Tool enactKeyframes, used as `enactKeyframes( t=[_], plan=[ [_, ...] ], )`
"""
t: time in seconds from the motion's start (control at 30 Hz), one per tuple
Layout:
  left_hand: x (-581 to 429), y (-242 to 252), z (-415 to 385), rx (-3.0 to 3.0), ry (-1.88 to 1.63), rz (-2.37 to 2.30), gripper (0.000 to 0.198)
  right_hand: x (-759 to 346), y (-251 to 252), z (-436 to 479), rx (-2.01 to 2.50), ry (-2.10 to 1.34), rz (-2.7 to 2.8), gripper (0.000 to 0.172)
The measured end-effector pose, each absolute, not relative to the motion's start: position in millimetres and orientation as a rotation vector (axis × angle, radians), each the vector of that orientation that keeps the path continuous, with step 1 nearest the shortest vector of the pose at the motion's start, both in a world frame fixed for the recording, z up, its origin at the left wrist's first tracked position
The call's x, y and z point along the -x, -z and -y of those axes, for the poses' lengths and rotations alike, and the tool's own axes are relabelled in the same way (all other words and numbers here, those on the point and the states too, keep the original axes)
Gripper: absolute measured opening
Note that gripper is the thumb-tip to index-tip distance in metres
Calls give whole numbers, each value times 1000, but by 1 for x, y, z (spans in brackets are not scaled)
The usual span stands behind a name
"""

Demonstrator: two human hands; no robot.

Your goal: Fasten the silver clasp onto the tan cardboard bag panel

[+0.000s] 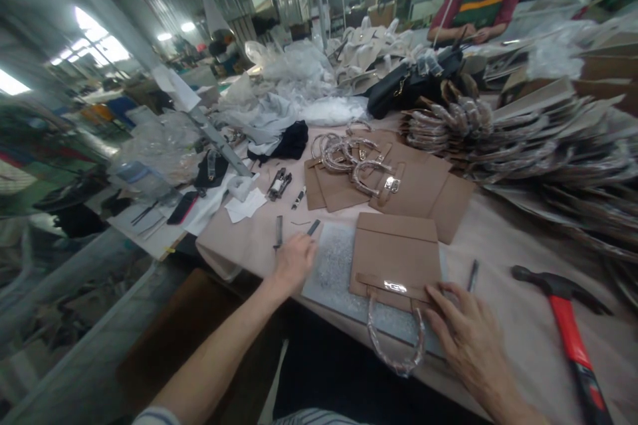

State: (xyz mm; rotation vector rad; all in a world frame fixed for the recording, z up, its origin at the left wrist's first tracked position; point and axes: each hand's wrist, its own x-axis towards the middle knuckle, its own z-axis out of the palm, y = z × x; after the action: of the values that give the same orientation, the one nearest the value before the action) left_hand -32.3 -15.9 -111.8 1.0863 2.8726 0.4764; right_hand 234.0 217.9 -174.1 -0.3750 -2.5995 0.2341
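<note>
A brown bag panel (396,247) with a shiny metal clasp (395,286) lies on a grey speckled slab (331,264). Its wrapped handle (371,329) hangs towards me over the slab's front edge. My right hand (463,325) rests at the panel's lower right corner, thumb and fingers apart, fingertips touching it. To the left of the slab, my left hand (295,260) has its fingers curled down around a small dark tool (314,227) whose end sticks out. Another dark metal tool (279,229) lies just beside that hand.
A red-handled hammer (571,332) and a dark pen (473,275) lie at the right. More brown panels (416,176) are behind the slab. Stacked wrapped handles (528,146) fill the back right. A phone (183,208) lies left; a person (478,6) sits across.
</note>
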Motion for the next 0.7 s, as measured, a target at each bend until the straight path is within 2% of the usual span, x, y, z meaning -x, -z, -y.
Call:
enactKeyframes(
  t=[0.07,0.2,0.33,0.47,0.57,0.7],
  plan=[
    [0,113,-5,-1508,-553,-2598,13,-227,165,-224,285,-218,2663,31],
    [-37,116,-40,-1868,-335,-2387,15,-212,151,-235,65,-220,2816,20],
    [-39,113,-55,-2068,-108,-2266,9,-206,140,-239,-156,-256,2968,33],
    [-35,108,-57,-2239,76,-2185,13,-208,130,-237,-286,-194,3006,40],
    [-23,113,-51,-2299,5,-2105,12,-211,129,-239,-289,-269,2999,44],
    [4,131,-35,-2472,-317,-1818,21,-217,134,-248,-282,-524,2947,38]
  ],
)
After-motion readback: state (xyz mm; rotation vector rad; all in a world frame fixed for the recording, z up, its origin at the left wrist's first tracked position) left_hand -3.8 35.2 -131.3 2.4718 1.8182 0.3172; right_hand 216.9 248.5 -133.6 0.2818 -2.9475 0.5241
